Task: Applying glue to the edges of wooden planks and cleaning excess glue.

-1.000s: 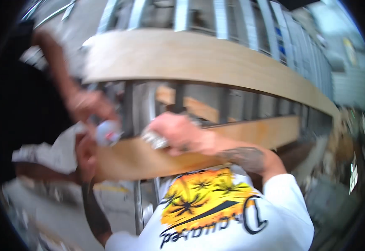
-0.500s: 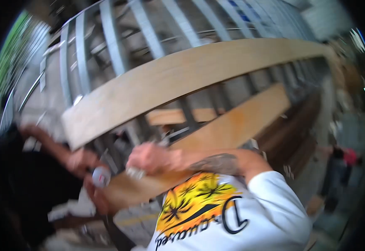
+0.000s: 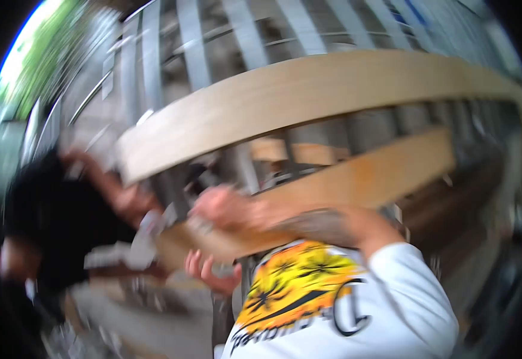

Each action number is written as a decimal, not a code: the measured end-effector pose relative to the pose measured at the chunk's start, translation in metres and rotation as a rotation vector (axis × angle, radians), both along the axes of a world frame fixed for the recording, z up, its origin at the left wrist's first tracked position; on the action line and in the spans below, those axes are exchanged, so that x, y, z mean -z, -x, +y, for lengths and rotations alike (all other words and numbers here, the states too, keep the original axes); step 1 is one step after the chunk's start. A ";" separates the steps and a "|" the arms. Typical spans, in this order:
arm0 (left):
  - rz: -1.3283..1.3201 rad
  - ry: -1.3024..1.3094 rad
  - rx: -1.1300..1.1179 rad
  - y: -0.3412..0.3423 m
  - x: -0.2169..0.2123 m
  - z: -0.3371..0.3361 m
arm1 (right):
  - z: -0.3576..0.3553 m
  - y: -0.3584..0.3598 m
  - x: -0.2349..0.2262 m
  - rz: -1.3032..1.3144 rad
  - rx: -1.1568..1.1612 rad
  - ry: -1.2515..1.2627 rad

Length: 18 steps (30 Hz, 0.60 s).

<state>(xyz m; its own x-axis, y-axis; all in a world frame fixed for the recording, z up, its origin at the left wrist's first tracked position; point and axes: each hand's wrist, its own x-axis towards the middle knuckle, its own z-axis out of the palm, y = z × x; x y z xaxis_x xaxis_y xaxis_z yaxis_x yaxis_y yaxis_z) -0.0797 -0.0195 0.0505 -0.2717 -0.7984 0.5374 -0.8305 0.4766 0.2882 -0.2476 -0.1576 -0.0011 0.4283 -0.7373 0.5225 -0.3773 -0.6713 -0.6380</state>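
The picture is motion-blurred. A long pale wooden plank [image 3: 356, 179] slants from the centre left up to the right, in front of a grey metal stud frame [image 3: 195, 54]. My right hand [image 3: 225, 209] lies over the plank's near left end, fingers curled on its top edge. Just below, my left hand [image 3: 213, 272] cups the underside of the same end, fingertips showing. A co-worker in black [image 3: 57, 221] stands at the left, one hand [image 3: 132, 203] raised close to the plank's end beside something white [image 3: 144, 239].
A second, wider wooden board [image 3: 309, 102] runs across the studs above the plank. A short wooden block [image 3: 309, 152] sits between the studs behind it. Greenery shows at the far upper left. My white shirt with a yellow print [image 3: 309, 293] fills the bottom.
The view has swung, so the boards now sit higher and more level. Both my hands stay on the plank's end; the co-worker's hand stays beside it.
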 end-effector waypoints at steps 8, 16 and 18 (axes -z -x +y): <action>0.042 -0.039 0.441 0.156 0.017 -0.044 | -0.006 0.038 -0.032 -0.257 -0.097 0.171; -0.090 -0.327 0.769 0.227 -0.004 -0.049 | 0.068 0.280 -0.093 -0.332 0.308 0.189; -0.138 -0.394 0.807 0.239 -0.012 -0.051 | 0.098 0.298 -0.089 -0.272 0.519 0.030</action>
<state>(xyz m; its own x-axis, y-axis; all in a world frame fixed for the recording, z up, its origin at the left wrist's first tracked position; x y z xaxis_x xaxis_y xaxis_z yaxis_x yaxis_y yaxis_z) -0.3189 -0.0702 0.0620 -0.8699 -0.4565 0.1868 -0.3262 0.8166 0.4762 -0.5452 -0.0599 0.0878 -0.1371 -0.7977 0.5872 -0.4868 -0.4620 -0.7413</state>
